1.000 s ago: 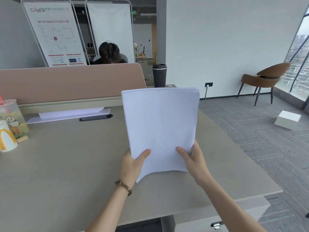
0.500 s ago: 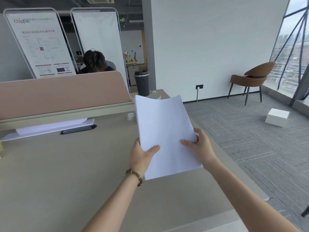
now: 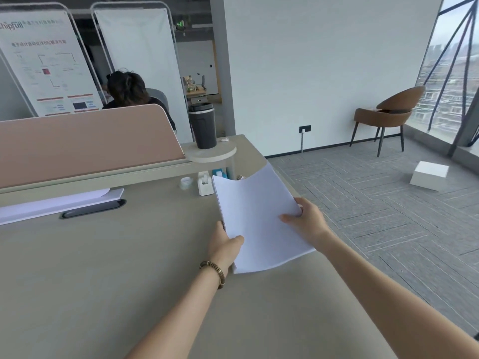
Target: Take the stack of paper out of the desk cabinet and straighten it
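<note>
Paper stack [image 3: 259, 218] out, gripped by left hand [image 3: 224, 248] and right hand [image 3: 307, 221] over desk [image 3: 103, 268]; squaring likely unfinished.

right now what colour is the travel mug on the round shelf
Dark grey, nearly black travel mug, seen in the head view.

A beige desk [image 3: 90, 268] runs along a pinkish divider panel [image 3: 85, 138]. Beyond it stand two white banner stands [image 3: 46, 63] and a white wall [image 3: 324, 60]. A brown chair [image 3: 388, 112] sits on grey carpet [image 3: 375, 216] beside a daylit window [image 3: 451, 73], with a white box [image 3: 429, 175] nearby.
</note>
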Demonstrator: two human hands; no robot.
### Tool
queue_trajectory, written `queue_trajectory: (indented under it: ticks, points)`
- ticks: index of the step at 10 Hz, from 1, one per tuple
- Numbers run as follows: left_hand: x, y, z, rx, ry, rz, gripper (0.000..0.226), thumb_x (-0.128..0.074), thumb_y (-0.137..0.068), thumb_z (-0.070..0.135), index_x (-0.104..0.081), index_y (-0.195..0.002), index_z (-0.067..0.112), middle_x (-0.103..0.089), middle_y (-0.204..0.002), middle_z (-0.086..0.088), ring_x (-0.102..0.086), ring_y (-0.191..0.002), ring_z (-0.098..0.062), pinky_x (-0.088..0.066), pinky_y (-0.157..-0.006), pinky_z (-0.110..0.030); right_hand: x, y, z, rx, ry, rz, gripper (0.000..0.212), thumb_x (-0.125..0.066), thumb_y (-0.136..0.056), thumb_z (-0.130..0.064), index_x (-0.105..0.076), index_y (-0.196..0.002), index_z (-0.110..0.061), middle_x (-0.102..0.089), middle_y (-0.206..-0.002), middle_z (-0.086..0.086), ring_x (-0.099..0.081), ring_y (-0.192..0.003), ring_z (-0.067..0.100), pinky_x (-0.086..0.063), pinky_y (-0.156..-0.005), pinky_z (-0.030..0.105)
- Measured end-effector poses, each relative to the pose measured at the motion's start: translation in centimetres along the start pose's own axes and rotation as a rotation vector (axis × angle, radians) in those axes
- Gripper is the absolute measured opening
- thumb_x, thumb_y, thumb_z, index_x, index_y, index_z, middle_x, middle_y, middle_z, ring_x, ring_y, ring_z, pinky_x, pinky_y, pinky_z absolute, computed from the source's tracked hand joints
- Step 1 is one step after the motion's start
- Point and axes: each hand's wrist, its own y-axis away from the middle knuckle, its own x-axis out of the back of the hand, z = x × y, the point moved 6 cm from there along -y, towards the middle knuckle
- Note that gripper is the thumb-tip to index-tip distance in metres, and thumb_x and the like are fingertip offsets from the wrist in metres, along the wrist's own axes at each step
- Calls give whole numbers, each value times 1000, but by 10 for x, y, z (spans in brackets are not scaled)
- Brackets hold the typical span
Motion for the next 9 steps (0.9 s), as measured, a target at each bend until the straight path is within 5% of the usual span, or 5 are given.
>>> queue_trajectory:
  ticks: [3, 4, 6, 8, 9]
  points:
    - [-4, -41, 4, -106, -254, 31, 25, -61, -78, 13, -51, -101, 9, -66, -93, -2, -60, -71, -14, -39, -52, -26, -17, -37, 10, -76, 122, -116, 47, -67, -67, -24, -65, -114, -17, -72, -108, 7, -69, -96, 28, -58, -83, 40]
    - [-3, -53, 3, -144, -351, 53, 21, -61, -78, 18, -50, -94, 12, -65, -93, -1, -60, -77, -18, -42, -59, -30, -19, -44, 13, -67, 152, -151, 52, -61, -57, -27, -65, -108, -19, -72, -103, 6, -70, -94, 28, -59, -86, 45]
    - [-4, -76, -11, -155, -834, 79, 48, -52, -80, 47, -55, -105, 6, -46, -133, -13, -31, -135, -32, -28, -110, -48, -19, -49, 19, -83, 384, -146, 52, -60, -52, -41, -64, -99, -19, -61, -111, 9, -46, -118, 32, -46, -98, 44]
    - [3, -72, -15, -105, -1078, 0, 60, -38, -79, 58, -55, -113, 11, -38, -139, -12, -23, -137, -33, -22, -109, -57, -16, -44, 13, -71, 659, -116, 58, -49, -58, -55, -67, -99, -19, -45, -124, 6, -36, -123, 32, -22, -89, 40]
    - [8, -69, -11, -85, -1141, -6, 72, -36, -83, 63, -51, -130, 11, -26, -153, -16, -7, -147, -36, -11, -113, -63, -14, -41, 10, -29, 667, -109, 51, -52, -64, -57, -59, -98, -19, -42, -136, 7, -34, -129, 31, -25, -100, 43]
